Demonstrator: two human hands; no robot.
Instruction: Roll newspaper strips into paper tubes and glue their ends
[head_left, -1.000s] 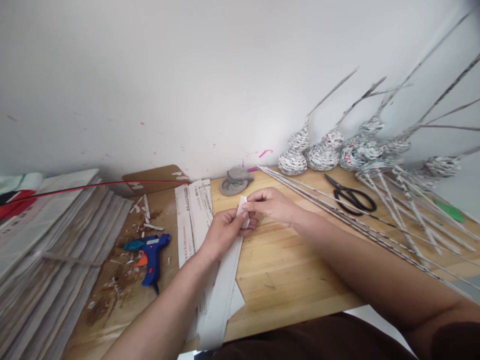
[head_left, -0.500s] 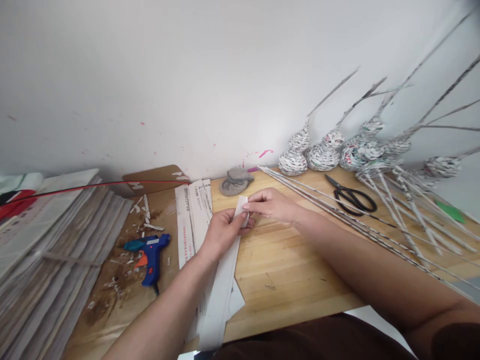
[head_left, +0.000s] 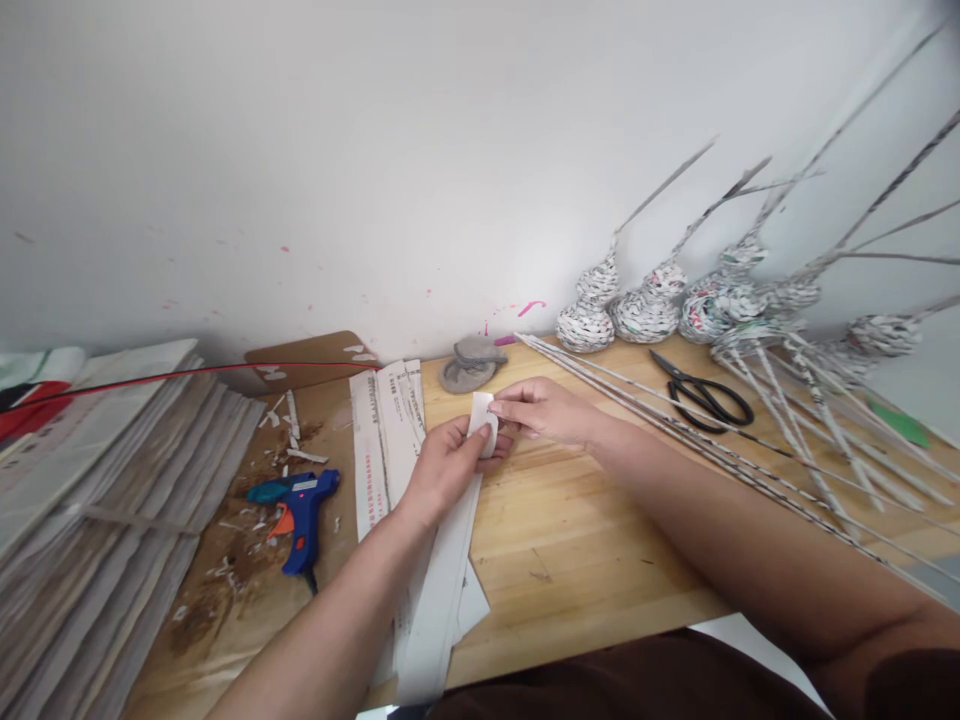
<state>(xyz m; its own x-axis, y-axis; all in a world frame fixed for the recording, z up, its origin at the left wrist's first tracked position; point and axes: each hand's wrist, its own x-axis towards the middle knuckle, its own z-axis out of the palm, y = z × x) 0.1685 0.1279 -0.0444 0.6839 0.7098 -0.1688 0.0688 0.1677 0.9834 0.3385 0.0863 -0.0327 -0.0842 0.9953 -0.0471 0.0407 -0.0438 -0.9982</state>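
A long white paper strip (head_left: 439,590) runs from the table's front edge up to my hands. My left hand (head_left: 450,460) is closed round its upper part, thumb on top. My right hand (head_left: 536,408) pinches the strip's upper right edge between thumb and fingertips. The top end of the paper stands up between the two hands. Under my left forearm lie more printed paper strips (head_left: 397,410). A grey cloth-like pad (head_left: 471,362) lies just beyond my hands.
On the left are a blue glue gun (head_left: 304,525), paper scraps and a tall newspaper stack (head_left: 150,460). Black-handled scissors (head_left: 701,392), thin rolled paper sticks (head_left: 645,395) and several woven paper gourds (head_left: 645,312) lie or stand on the right, by the wall.
The strip's top end has tilted slightly left and its face shows a little more. Both hands stay almost in place, with only small finger shifts.
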